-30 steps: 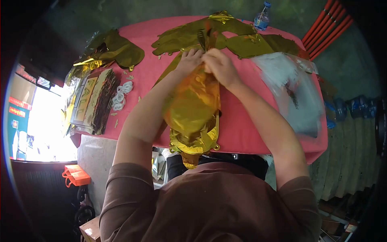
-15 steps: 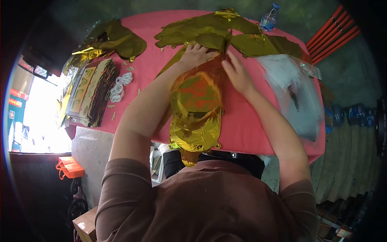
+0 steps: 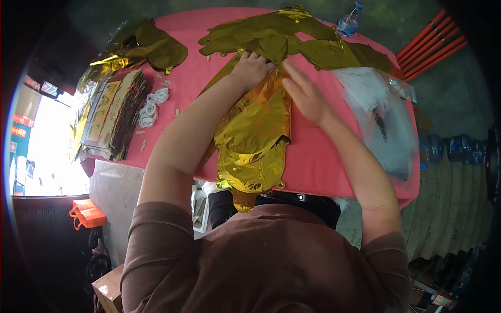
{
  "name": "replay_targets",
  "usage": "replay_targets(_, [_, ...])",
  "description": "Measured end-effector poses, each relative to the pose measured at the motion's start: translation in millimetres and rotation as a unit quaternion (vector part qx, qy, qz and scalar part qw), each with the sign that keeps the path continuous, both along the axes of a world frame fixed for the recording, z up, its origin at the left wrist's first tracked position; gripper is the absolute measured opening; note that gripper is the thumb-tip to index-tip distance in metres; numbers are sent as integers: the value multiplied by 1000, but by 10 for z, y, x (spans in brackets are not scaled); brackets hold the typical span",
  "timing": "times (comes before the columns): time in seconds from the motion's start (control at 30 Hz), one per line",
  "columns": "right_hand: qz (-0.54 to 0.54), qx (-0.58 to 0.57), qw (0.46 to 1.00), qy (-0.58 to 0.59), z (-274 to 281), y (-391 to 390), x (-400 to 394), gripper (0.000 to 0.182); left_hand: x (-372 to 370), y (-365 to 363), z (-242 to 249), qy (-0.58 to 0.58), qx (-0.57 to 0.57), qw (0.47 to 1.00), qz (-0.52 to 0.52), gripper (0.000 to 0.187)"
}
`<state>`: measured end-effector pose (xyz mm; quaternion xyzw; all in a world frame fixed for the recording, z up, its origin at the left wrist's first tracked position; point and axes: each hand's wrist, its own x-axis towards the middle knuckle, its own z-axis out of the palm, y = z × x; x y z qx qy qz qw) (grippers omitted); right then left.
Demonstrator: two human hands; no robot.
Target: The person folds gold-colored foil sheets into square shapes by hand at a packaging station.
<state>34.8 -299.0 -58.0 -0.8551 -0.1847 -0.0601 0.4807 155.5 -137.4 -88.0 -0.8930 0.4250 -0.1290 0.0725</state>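
A shiny gold foil balloon point(image 3: 253, 135), deflated and flat, lies lengthwise before me, its lower tip hanging over the table's near edge. My left hand point(image 3: 253, 70) lies open on its upper part, fingers pointing away from me and the fingertips at a fold of foil. At the balloon's right edge, my right hand point(image 3: 307, 96) is open on its side, fingers straight and together, fingertips close to the foil. Beyond both hands, more flat gold foil balloons point(image 3: 235, 40) overlap at the far side of the table.
The pink-covered table point(image 3: 318, 161) carries a stack of printed packaging point(image 3: 117, 115) and white ribbon rolls point(image 3: 150, 109) at left. Clear plastic bags point(image 3: 378, 125) lie at right, and a water bottle point(image 3: 349, 21) stands at the far edge. More gold foil point(image 3: 156, 47) sits far left.
The foil between my hands has flattened, its raised fold now smoothed down and brighter. My left hand has shifted slightly, and my right hand has turned more onto its edge.
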Motion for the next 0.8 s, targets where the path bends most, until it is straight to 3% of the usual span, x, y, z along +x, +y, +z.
replay_targets(0.07, [-33,-68,997,-10,-71,-132,-33,63,-2,0,-47,-28,-29,999,-15,37])
replay_targets(0.13, [-117,-269,956,20,-137,-149,-100,64,-8,-19,18,-10,23,1000,10,39])
replay_targets(0.23, [-124,-337,933,23,-150,56,-248,65,-36,-11,74,-5,36,999,4,40])
replay_targets(0.37, [-113,-310,944,2,-176,278,-286,67,-19,-37,116,36,86,995,27,40])
replay_targets(0.63, [-120,-358,926,1,-179,437,-283,70,-11,19,21,-3,-3,1000,-8,31])
replay_targets(0.77, [-115,-374,920,3,-148,485,-278,70,-1,19,62,39,1,999,-14,31])
replay_targets(0.8, [-94,-330,938,57,-63,463,-265,68,-12,-3,76,31,32,999,2,31])
